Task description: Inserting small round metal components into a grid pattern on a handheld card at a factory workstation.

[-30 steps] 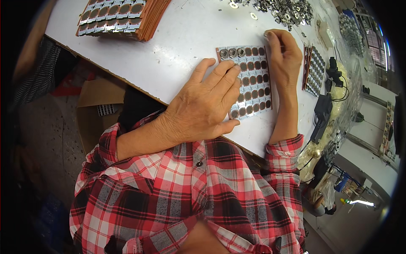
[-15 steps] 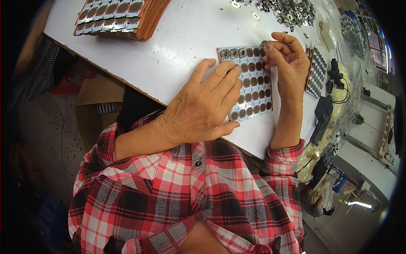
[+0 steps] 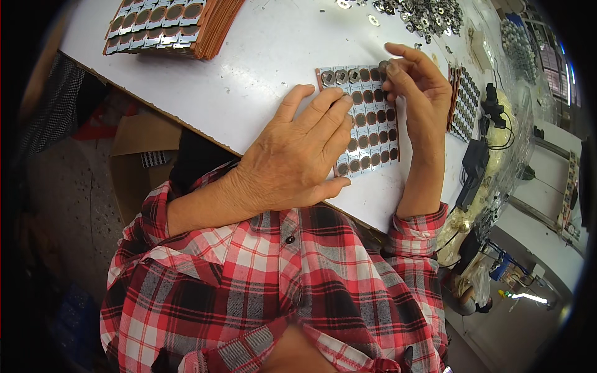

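A panel (image 3: pixel 372 132) with rows of dark round pads on silvery-blue cells lies on the white table in front of me. Several small metal parts (image 3: pixel 341 76) sit on the pads of its far row, at the left end. My left hand (image 3: pixel 295 146) rests palm down over the panel's left side, fingers spread, fingertips touching it; whether something small lies under them is hidden. Over the far right corner of the panel, my right hand (image 3: pixel 421 93) pinches a small round metal piece (image 3: pixel 384 64) between thumb and a finger, with the index finger stretched above.
A thick stack of similar panels (image 3: pixel 155 28) stands at the far left. Loose metal parts (image 3: pixel 429 18) are heaped at the back. To the right lie more panels (image 3: pixel 464 105), a black adapter (image 3: pixel 474 168) with cables and clear plastic. A cardboard box (image 3: pixel 140 140) is below the table edge.
My right index finger has lifted and straightened, and the metal piece has shifted slightly left over the far row. My left hand stays nearly in place on the panel.
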Motion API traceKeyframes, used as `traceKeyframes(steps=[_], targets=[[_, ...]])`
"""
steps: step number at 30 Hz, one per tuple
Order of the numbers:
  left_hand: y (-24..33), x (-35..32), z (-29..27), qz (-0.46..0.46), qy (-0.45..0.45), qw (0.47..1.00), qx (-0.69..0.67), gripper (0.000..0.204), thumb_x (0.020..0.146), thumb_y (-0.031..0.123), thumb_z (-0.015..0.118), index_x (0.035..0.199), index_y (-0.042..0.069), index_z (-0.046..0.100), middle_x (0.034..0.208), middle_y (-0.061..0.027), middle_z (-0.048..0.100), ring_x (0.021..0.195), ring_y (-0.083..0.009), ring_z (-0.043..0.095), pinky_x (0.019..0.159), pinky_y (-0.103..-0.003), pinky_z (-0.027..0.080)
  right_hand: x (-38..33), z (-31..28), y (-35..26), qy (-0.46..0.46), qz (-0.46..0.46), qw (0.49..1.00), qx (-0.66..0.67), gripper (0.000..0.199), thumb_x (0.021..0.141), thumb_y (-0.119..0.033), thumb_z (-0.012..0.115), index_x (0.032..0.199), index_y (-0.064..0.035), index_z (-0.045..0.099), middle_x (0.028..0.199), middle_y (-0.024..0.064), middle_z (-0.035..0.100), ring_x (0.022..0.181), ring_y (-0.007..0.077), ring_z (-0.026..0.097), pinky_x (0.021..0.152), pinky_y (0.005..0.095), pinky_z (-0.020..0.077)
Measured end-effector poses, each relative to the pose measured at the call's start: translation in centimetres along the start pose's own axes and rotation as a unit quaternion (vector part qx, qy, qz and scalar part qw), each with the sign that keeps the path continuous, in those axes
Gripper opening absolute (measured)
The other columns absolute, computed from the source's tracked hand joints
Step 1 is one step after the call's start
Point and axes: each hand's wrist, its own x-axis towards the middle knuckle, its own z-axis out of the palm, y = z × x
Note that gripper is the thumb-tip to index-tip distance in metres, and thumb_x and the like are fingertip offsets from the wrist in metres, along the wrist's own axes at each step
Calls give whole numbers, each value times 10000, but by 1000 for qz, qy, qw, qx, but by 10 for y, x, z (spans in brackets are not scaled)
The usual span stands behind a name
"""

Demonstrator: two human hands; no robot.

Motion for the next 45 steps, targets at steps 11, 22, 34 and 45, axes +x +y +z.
traceKeyframes(steps=[11,22,34,45], targets=[[0,0,1,4,-1,1000,6,780,656,340,892,1227,-112,610,1388,-263,562,1362,-385,502,1119,-578,384,-4,-15,3,-58,-150,936,-314,137,959,17,673,1079,-16,732,927,-11,676,807,71,626,733,228,512],[0,0,1,3,0,1000,8,778,650,338,897,1221,-112,617,1382,-260,568,1354,-383,509,1119,-577,384,-14,7,-14,-60,40,986,-153,204,1057,-58,564,1219,-73,686,933,-20,613,699,21,537,596,182,429],[0,1,0,2,-4,1000,4,753,661,337,889,1219,-85,613,1393,-252,564,1367,-385,499,1122,-575,381,-5,-7,5,-37,-192,924,-329,117,998,8,623,1078,-20,702,883,-14,614,734,40,585,611,195,448],[0,0,1,-3,-3,1000,5,758,657,347,892,1214,-86,613,1390,-252,565,1367,-385,498,1122,-576,381,-10,5,2,-28,18,998,-48,120,989,-74,698,1085,-7,725,867,3,722,616,24,577,484,166,418]])
